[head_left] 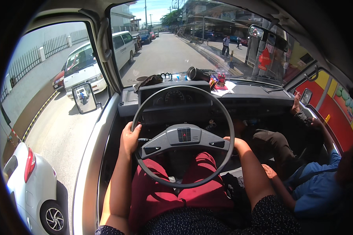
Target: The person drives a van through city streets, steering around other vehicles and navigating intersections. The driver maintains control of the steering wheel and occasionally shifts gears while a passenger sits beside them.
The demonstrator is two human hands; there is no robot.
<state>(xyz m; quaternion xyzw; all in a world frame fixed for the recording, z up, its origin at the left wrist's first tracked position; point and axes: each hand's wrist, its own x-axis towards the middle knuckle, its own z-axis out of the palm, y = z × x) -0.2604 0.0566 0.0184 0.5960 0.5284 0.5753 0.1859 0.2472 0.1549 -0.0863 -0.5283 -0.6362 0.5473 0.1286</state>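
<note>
In front of me is a grey steering wheel point(171, 137) with two spokes and a thin round rim. My left hand point(129, 137) is closed round the left side of the rim, its thumb lying over it. On the opposite side my right hand point(238, 145) grips the rim near the end of the right spoke; the rim hides part of its fingers. Behind the wheel sits the instrument cluster point(174, 97). A dark stalk point(144, 139) sticks out beside my left hand.
A passenger in a blue shirt point(315, 186) sits at right, one foot up by the dash. Loose items and a dark cup point(193, 73) lie on the dashboard. Outside are a white car point(29, 192), a white van point(81, 64), parked vehicles, a kerb and a pedestrian point(226, 45).
</note>
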